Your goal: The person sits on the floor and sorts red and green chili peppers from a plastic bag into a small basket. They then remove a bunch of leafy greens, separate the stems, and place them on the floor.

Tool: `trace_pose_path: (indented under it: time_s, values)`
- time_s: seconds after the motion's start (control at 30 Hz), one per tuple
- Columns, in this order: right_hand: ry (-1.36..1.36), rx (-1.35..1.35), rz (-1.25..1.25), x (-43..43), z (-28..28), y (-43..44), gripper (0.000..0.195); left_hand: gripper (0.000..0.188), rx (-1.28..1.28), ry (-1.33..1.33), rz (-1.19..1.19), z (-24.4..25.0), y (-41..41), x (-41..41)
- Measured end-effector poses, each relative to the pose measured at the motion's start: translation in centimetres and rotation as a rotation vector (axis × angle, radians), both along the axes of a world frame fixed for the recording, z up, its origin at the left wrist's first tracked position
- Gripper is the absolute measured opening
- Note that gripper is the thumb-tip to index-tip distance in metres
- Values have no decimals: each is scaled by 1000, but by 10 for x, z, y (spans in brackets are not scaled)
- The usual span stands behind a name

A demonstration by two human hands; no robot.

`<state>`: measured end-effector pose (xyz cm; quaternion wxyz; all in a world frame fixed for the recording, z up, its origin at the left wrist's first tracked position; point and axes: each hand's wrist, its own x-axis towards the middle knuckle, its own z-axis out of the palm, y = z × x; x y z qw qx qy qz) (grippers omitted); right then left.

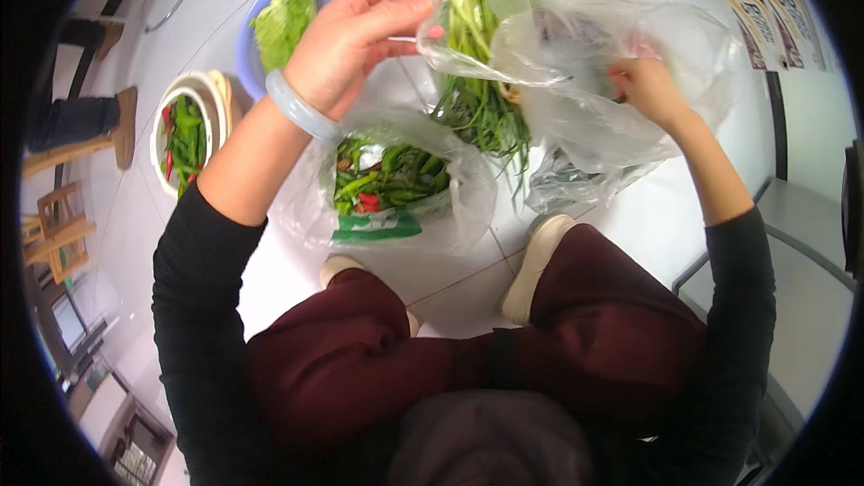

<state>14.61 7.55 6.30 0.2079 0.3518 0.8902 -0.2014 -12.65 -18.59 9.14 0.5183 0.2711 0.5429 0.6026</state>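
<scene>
My left hand (368,34), with a pale bangle at the wrist, holds the rim of a clear plastic bag (682,27) between thumb and fingers. On the bag's other side, my right hand (648,91) has its fingers curled on the plastic; its fingertips are partly hidden. Something dark purplish (570,30) shows blurred through the film. Long green stalks like scallions (482,111) lie beside and behind the bag. Below my left hand, an open plastic bag (466,209) on the floor contains green peppers (398,179) and a few red ones (368,202).
A blue-purple basin (250,54) holds leafy lettuce (287,20). Nearby, a white container (156,155) has green and red peppers. A crumpled plastic bag (563,185) lies near my right shoe (540,263). Printed cartons (776,23) and a grey step (803,270) are at right. At left, another person's leg (81,121) shows.
</scene>
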Motion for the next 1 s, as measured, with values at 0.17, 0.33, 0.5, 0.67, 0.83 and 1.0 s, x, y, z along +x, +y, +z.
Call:
trace_pose_path:
  time_s: [0.17,0.33,0.5,0.67,0.83,1.0]
  values:
    - [231,35,124,12,-10,2,35,35,-225,448,98,-17,-65,-33]
    - [358,94,234,6,8,-11,33,28,-372,747,247,-45,-138,-27]
    - [422,98,96,-39,76,-71,24,42,-507,1369,366,-100,-197,-3]
    - [750,-66,707,-59,95,-154,32,18,-694,227,434,-111,-223,-7]
    - [365,-19,1113,-50,18,-205,55,14,-560,262,501,-59,-200,-10]
    - [-40,25,1219,-59,-11,-205,22,19,-512,236,564,-24,-213,-8]
